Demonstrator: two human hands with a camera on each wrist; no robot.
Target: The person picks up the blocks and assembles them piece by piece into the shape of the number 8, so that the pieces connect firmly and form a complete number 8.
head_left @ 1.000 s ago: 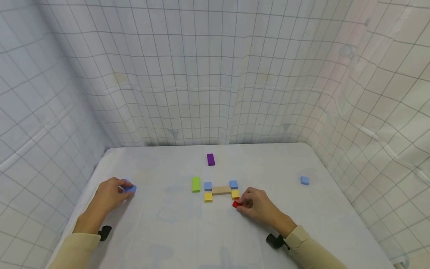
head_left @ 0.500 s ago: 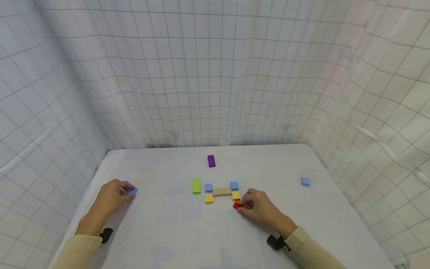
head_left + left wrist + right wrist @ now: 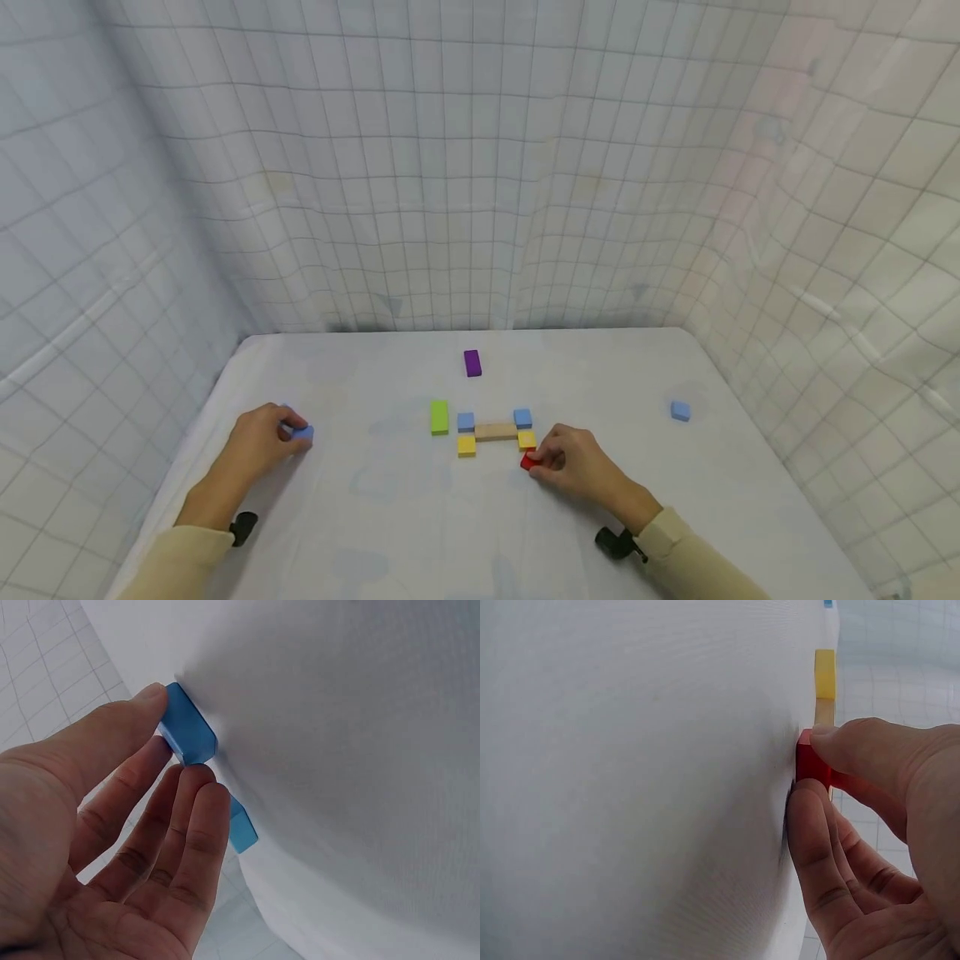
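At the left of the table, my left hand (image 3: 258,442) pinches a blue block (image 3: 187,727) between thumb and fingers. A second blue block (image 3: 242,829) lies just behind those fingers, mostly hidden in the head view. My right hand (image 3: 577,461) pinches a red block (image 3: 810,761) at the near right corner of a small block arrangement. That red block sits right in front of a yellow block (image 3: 527,441). A natural wood block (image 3: 496,432) spans between two pairs, each a blue block over a yellow one; the left pair's yellow block (image 3: 467,447) shows fully.
A lime green block (image 3: 439,417) lies left of the arrangement, and a purple block (image 3: 472,363) lies farther back. One blue block (image 3: 680,411) rests alone at the far right. Gridded white curtains (image 3: 465,208) enclose the table (image 3: 375,517) at the back and sides.
My left hand has shifted slightly right with the blue block, parting it from the other blue block. The right hand keeps its hold on the red block, nearly still.
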